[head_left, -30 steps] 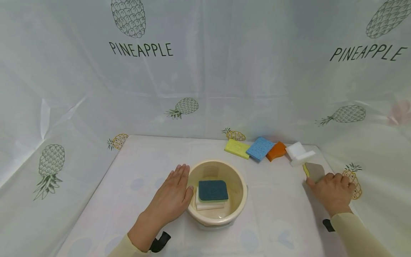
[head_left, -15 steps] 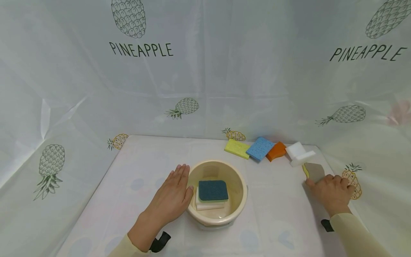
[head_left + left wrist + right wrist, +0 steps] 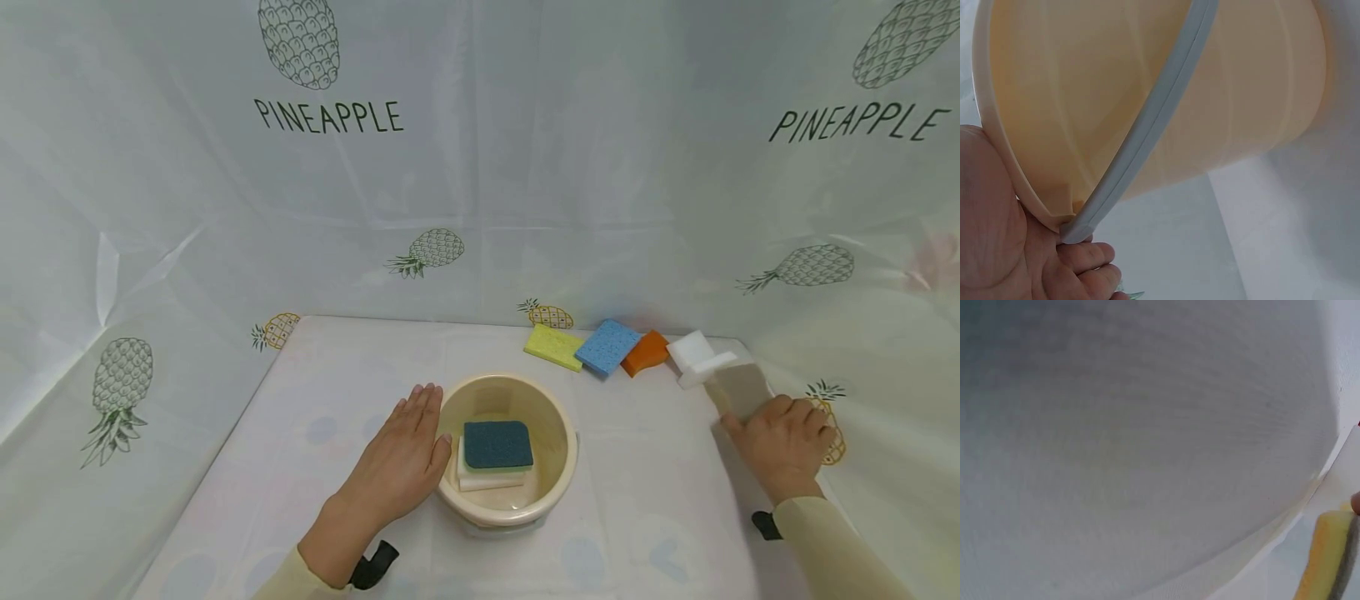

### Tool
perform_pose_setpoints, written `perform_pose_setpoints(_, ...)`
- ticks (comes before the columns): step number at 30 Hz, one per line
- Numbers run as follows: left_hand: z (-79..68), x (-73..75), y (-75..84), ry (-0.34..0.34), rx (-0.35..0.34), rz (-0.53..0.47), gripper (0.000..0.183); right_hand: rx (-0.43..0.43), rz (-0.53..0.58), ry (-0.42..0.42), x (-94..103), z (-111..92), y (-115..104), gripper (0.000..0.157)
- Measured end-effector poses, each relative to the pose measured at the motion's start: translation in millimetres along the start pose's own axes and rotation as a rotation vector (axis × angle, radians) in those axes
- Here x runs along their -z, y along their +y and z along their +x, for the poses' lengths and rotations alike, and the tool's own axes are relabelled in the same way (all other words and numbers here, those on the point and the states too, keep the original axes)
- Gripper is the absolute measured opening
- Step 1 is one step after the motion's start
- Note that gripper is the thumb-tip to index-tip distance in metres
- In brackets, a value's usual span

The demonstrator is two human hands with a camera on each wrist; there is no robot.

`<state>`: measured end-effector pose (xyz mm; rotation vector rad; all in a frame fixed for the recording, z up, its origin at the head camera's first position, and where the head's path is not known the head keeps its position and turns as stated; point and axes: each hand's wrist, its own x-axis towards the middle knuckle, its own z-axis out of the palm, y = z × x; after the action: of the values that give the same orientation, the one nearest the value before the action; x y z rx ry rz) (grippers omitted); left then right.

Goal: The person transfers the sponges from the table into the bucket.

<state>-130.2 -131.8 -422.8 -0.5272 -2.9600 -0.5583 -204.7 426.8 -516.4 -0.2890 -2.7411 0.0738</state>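
Note:
In the head view my left hand (image 3: 397, 458) lies with straight fingers along the left rim of a cream bucket (image 3: 555, 408). The left wrist view shows its fingers by the hinge of the bucket's grey handle (image 3: 1141, 137). Inside the bucket, a dark teal scrub sponge (image 3: 497, 444) rests on a white block (image 3: 491, 481). Off to the right, my right hand (image 3: 783, 442) pinches a scrub sponge (image 3: 738, 390), its grey face turned upward. A yellow layer shows along this scrub sponge (image 3: 1329, 550) in the right wrist view.
Along the table's back edge lie a yellow sponge (image 3: 553, 346), a blue sponge (image 3: 609, 347), an orange sponge (image 3: 646, 353) and white blocks (image 3: 690, 352). A pineapple-print sheet (image 3: 480, 167) hangs behind and beside the table (image 3: 360, 358).
The scrub sponge in my right hand has tilted and risen slightly toward the white blocks; its yellow edge no longer shows in the head view. My left hand and the bucket stay put.

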Motion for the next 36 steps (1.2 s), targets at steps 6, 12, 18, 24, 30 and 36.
perform_pose_setpoints(6,-1.0,0.2,0.7,0.012,-0.009,0.007,0.065,-0.016,0.023,0.033,0.1,2.9,-0.1,0.076)
perform_pose_setpoints(12,-1.5,0.1,1.0,0.031,-0.023,0.003,0.064,-0.003,0.07,0.088,1.0,5.1,-3.5,0.072)
perform_pose_setpoints(18,-1.3,-0.1,0.4,0.025,-0.018,0.008,0.064,0.049,0.105,0.163,2.0,8.6,-14.9,0.072)
perform_pose_setpoints(24,-0.3,-0.8,-0.3,0.021,-0.012,0.009,0.064,0.126,0.141,0.268,3.8,11.2,-32.2,0.07)
perform_pose_setpoints(30,0.4,-0.1,-0.6,0.017,-0.019,0.014,0.064,0.184,0.163,0.299,7.2,12.7,-50.1,0.071)
perform_pose_setpoints(36,0.7,1.8,0.3,0.023,-0.036,0.026,0.064,0.244,0.185,0.312,13.9,14.2,-70.2,0.071)
